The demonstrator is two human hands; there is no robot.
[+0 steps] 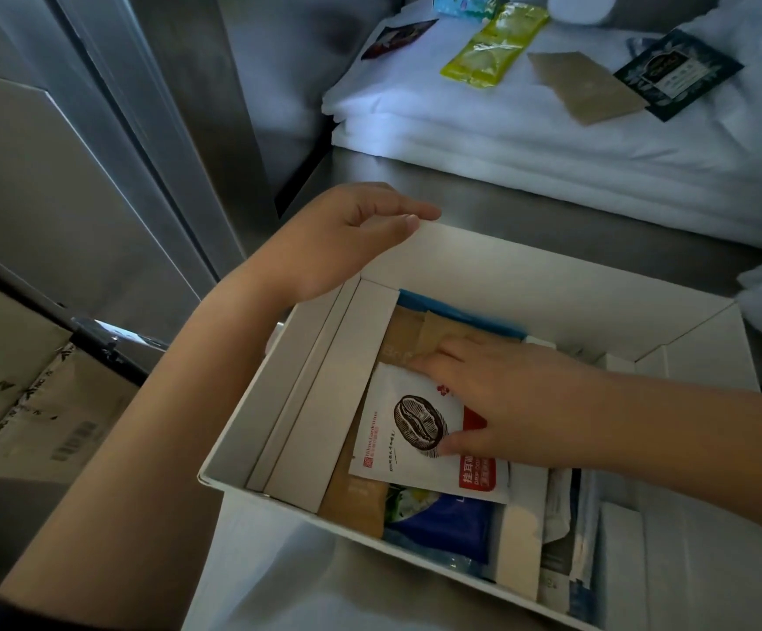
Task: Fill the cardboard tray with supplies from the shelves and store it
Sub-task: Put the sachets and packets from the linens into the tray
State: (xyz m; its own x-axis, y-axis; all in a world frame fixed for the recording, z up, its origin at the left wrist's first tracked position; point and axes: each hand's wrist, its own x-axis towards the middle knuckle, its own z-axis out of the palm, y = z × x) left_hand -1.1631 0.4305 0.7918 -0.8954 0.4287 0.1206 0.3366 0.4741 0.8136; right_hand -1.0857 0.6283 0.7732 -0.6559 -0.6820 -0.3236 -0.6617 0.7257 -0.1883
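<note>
The white cardboard tray (529, 271) sits in front of me on a metal shelf, its far left corner gripped by my left hand (347, 239), thumb inside the wall and fingers over the rim. Inside lie several flat packets. My right hand (502, 393) lies flat on them with straight fingers, thumb on a white coffee sachet (402, 439) printed with a coffee bean, fingertips on a brown paper packet (411, 334). A blue packet (443, 526) lies at the near side, and white sachets stand along the right.
A stack of folded white towels (552, 143) lies beyond the tray, carrying a yellow-green packet (493, 45), a brown envelope (584, 88) and a dark sachet (675, 75). A brown carton (38, 416) sits lower left. Metal shelf uprights (142, 129) rise at the left.
</note>
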